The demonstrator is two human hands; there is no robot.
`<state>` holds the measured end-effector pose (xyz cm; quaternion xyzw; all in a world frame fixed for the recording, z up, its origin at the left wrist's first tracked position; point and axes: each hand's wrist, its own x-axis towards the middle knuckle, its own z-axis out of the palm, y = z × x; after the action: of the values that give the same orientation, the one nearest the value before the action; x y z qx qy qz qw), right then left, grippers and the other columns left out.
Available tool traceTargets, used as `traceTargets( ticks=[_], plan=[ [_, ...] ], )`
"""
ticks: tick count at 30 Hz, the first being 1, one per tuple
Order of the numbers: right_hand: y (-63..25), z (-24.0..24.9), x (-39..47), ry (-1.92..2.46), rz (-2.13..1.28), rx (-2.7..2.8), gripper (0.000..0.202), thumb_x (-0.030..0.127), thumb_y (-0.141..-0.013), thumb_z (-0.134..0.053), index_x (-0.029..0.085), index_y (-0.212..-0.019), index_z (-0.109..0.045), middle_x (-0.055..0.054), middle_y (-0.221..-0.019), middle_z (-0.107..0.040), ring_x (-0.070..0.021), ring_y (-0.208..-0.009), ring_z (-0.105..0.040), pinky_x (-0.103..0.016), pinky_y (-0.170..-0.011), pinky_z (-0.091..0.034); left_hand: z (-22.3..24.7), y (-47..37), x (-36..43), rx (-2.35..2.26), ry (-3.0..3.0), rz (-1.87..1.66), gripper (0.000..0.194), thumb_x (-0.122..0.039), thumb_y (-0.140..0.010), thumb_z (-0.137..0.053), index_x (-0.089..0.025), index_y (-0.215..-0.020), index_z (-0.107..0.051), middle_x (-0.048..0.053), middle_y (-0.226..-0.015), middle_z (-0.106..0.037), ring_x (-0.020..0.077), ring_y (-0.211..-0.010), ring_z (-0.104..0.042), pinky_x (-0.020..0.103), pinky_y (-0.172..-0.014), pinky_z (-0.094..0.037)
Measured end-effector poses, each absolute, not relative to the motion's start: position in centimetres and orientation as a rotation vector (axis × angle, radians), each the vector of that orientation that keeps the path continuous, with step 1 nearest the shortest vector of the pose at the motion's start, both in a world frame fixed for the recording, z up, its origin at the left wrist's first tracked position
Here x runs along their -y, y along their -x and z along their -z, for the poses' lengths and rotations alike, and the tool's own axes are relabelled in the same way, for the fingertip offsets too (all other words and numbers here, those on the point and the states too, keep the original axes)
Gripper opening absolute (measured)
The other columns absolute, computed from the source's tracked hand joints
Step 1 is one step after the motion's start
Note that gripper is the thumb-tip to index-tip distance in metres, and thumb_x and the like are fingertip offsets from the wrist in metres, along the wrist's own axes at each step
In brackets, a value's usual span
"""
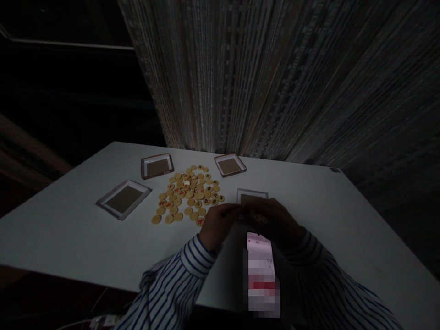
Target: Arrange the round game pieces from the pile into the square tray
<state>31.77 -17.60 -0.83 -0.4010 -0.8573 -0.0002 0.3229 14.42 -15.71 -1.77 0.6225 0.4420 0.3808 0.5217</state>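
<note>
Round wooden pieces (189, 194), some with red or black characters, lie in a loose pile on the white table (68, 224). My left hand (220, 222) is closed, its fingertips meeting those of my right hand at the near edge of a shallow box (252, 193). My right hand (275, 220) curls over that box's near part, with a few pale pieces (259, 218) dimly showing under its fingers. What the left fingertips pinch is too dark to make out. A lit phone (260, 256) lies below my hands, partly pixelated.
Three more shallow boxes stand around the pile: one at the left (123, 199), one at the back left (157, 166) and one at the back (230, 165). A curtain (220, 82) hangs behind the table's far edge.
</note>
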Motion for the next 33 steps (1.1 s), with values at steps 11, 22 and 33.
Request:
traceTargets(
  ticks=[11,22,33],
  plan=[
    [-33.1,-0.6,16.4,1.349,0.033,2.293,0.015,0.022,-0.073,-0.054,0.019,-0.085,-0.063,-0.004,-0.073,-0.068,-0.014,-0.061,-0.061,-0.026,-0.056,-0.044,3.9,-15.7,14.3,-1.171,-1.635,-0.96,0.021,-0.022,-0.076,-0.052,-0.015,-0.089,-0.067,0.006,-0.086,-0.069,0.0169,-0.076,-0.062,0.026,-0.067,-0.047],
    [-34.5,-1.3,15.4,1.476,-0.19,2.427,0.02,0.024,-0.074,-0.054,0.021,-0.092,-0.063,-0.002,-0.079,-0.067,-0.0125,-0.064,-0.059,-0.024,-0.058,-0.042,7.4,-16.0,13.9,-1.144,-1.959,-1.029,0.018,-0.017,-0.078,-0.053,-0.017,-0.091,-0.065,0.008,-0.101,-0.064,0.0187,-0.093,-0.059,0.033,-0.082,-0.048],
    [-34.3,-1.8,14.4,1.687,-0.336,2.531,0.02,0.027,-0.076,-0.054,0.023,-0.093,-0.063,-0.002,-0.083,-0.068,-0.0165,-0.072,-0.061,-0.028,-0.063,-0.044,8.2,-15.7,13.6,-1.137,-2.112,-1.003,0.02,-0.015,-0.078,-0.054,-0.017,-0.094,-0.065,0.009,-0.102,-0.064,0.0196,-0.094,-0.06,0.035,-0.082,-0.05]
  ],
)
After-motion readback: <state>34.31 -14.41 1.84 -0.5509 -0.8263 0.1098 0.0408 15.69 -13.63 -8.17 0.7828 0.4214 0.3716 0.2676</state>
